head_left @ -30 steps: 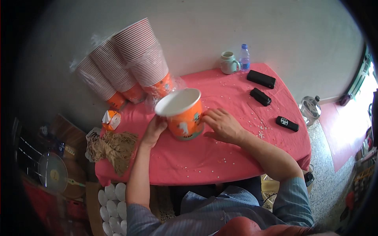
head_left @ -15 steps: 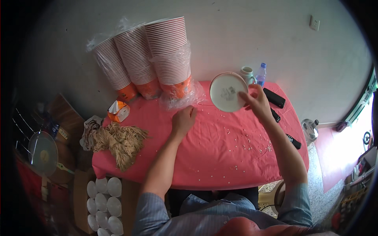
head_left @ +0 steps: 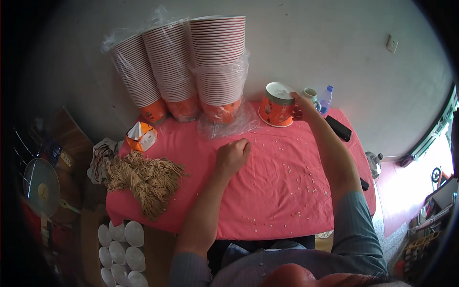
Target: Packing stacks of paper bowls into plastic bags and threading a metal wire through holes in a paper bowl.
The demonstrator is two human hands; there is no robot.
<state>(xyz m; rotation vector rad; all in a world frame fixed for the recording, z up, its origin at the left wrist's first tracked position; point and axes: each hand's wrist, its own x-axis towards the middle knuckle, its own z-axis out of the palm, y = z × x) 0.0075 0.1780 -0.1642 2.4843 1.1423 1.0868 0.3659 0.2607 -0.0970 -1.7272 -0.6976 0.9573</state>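
An orange paper bucket [head_left: 276, 107] stands upside down on the pink-covered table, its white base up and its rim at the cloth. My right hand [head_left: 301, 106] is closed on the bucket's right side, thumb near the base edge and fingers partly hidden. My left hand [head_left: 234, 156] rests on the cloth left of the middle, curled into a fist; its inside is hidden. Beyond it, tall stacks of nested paper buckets [head_left: 217, 60] in clear plastic lean by the wall. Small pale beads [head_left: 292, 193] lie scattered on the cloth to the right of my left hand.
A bundle of tan cords [head_left: 146, 182] and an orange tissue pack [head_left: 141, 137] lie on the left. Behind my right hand are a pale mug [head_left: 310, 93] and a bottle [head_left: 326, 99]; a black case [head_left: 338, 128] lies nearby. White cups [head_left: 118, 251] sit in a box below left.
My right hand has turned the bucket from tilted, base toward me, to standing upside down on the cloth. The left fist stays on the table; the view has shifted slightly.
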